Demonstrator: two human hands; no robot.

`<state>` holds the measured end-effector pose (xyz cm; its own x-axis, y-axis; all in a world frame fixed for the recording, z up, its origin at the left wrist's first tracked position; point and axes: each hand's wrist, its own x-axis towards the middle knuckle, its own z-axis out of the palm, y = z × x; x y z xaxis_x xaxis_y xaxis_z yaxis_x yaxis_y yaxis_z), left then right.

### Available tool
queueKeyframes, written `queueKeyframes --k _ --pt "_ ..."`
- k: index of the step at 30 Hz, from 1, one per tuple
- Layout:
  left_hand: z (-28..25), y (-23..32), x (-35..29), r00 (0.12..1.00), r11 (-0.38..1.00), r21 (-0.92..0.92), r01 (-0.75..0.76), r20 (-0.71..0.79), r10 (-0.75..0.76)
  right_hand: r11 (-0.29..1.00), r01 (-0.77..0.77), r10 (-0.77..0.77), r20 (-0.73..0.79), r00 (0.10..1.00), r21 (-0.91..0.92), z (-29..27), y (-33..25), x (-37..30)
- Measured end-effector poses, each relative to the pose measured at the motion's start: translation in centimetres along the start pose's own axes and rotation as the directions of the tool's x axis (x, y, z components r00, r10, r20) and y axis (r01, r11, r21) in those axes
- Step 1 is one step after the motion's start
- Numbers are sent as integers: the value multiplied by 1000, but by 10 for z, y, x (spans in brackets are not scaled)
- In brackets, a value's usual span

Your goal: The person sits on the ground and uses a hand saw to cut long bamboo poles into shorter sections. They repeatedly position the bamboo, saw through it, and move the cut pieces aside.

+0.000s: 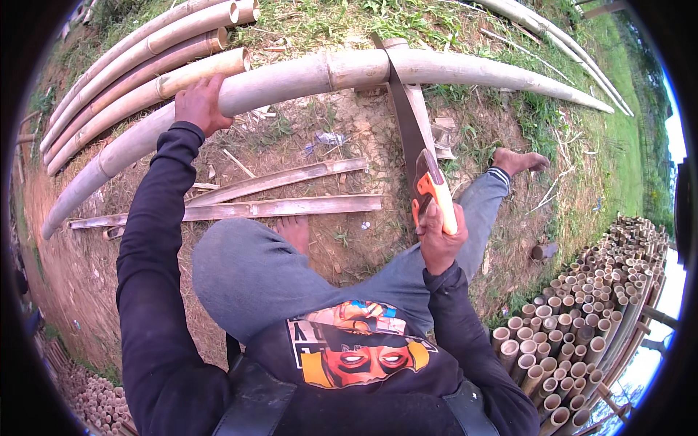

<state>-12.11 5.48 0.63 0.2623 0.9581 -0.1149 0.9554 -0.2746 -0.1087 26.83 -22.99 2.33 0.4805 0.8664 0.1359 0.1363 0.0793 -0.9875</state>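
Observation:
A long, thick bamboo pole lies across in front of me, resting on a wooden support. My left hand presses on the pole left of its middle, fingers wrapped over the top. In my right hand is the orange and cream handle of a handsaw. Its blade runs away from me and lies across the pole just above the support, with the tip past the far side. Whether the teeth have cut into the bamboo I cannot tell.
Several more poles lie at the far left. Two split bamboo lengths rest on the ground before my knee. Stacked cut bamboo tubes fill the right side, and another pile is at lower left. My bare foot is right of the saw.

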Motion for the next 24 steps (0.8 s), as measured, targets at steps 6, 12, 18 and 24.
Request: queueKeyframes --k 6,12,18,24 --pt "-11 3 -1 999 1000 22 15 52 -16 991 -103 95 86 992 89 72 36 169" --pt "-2 0 -1 1000 1000 12 1 1 -1 994 -98 96 -36 995 -42 -38 14 -46" --pt "-1 1 2 999 1000 27 15 28 -15 997 -44 40 60 997 58 39 30 92" --pt "-7 1 1 997 999 -8 32 65 -31 999 39 -37 74 997 -24 47 40 117"
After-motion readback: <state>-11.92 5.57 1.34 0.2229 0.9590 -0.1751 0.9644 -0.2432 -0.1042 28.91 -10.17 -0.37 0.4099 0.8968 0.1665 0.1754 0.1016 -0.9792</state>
